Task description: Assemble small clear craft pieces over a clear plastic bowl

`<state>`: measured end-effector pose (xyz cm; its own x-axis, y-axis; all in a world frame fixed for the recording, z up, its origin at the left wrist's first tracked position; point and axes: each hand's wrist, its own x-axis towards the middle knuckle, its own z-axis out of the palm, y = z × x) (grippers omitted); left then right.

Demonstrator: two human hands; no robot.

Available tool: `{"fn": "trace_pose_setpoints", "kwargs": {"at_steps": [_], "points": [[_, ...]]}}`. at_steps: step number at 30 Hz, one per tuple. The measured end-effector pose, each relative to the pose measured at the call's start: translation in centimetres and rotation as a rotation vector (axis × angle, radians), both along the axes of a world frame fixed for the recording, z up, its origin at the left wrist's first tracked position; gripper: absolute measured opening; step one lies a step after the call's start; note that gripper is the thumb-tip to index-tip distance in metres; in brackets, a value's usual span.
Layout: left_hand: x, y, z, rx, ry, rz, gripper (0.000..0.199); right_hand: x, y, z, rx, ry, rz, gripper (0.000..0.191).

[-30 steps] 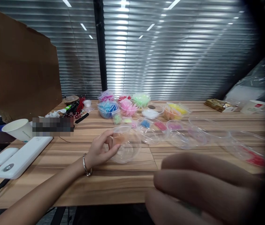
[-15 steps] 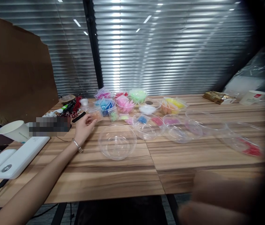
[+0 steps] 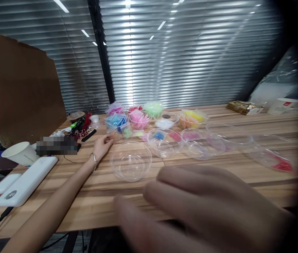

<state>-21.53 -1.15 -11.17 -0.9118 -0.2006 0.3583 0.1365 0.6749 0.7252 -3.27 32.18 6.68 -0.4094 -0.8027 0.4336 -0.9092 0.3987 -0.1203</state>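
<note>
My left hand (image 3: 103,147) reaches over the table with its fingers closed on the near edge of a small clear packet with pale orange contents (image 3: 114,135). A small clear packet with green contents (image 3: 127,132) is beside it. Just right of that hand stands a round clear plastic bowl (image 3: 131,172) with nothing visible inside. Large and blurred in the foreground, my right hand (image 3: 204,207) hangs above the table's near edge, thumb and fingers apart, with nothing seen in it.
Clear bowls with pink packets (image 3: 139,119), blue packets (image 3: 116,121) and yellow-orange packets (image 3: 191,118) line the back. Clear containers with coloured bits (image 3: 164,149) extend rightward. A paper cup (image 3: 19,153), white power bank (image 3: 27,181) and cardboard sheet (image 3: 22,84) are left.
My left hand has shifted right and slightly nearer, the orange packet moving along with it. My right hand has come up and left from the lower right corner, over the table's near edge.
</note>
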Motion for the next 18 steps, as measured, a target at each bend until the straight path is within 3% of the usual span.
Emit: {"fn": "trace_pose_setpoints", "kwargs": {"at_steps": [3,5,9,12,18], "points": [[-0.3,0.1,0.0,0.009,0.024,-0.001,0.037,-2.5,0.2,0.5,0.232,0.139,-0.083,0.024],[-0.6,0.2,0.0,0.027,0.04,0.001,0.036,-5.5,1.1,0.8,0.376,0.091,-0.136,0.017],[-1.4,0.3,-0.1,0.079,0.068,0.017,0.043,-11.7,3.0,1.6,0.371,-0.112,-0.343,0.028],[-2.2,0.1,-0.4,0.115,0.095,0.023,0.043,-15.1,3.6,1.8,0.365,-0.186,-0.417,0.037],[-3.3,-0.4,-1.3,0.207,0.074,-0.02,0.05,-19.6,2.6,-0.3,0.419,-0.23,-0.511,0.05]]}}
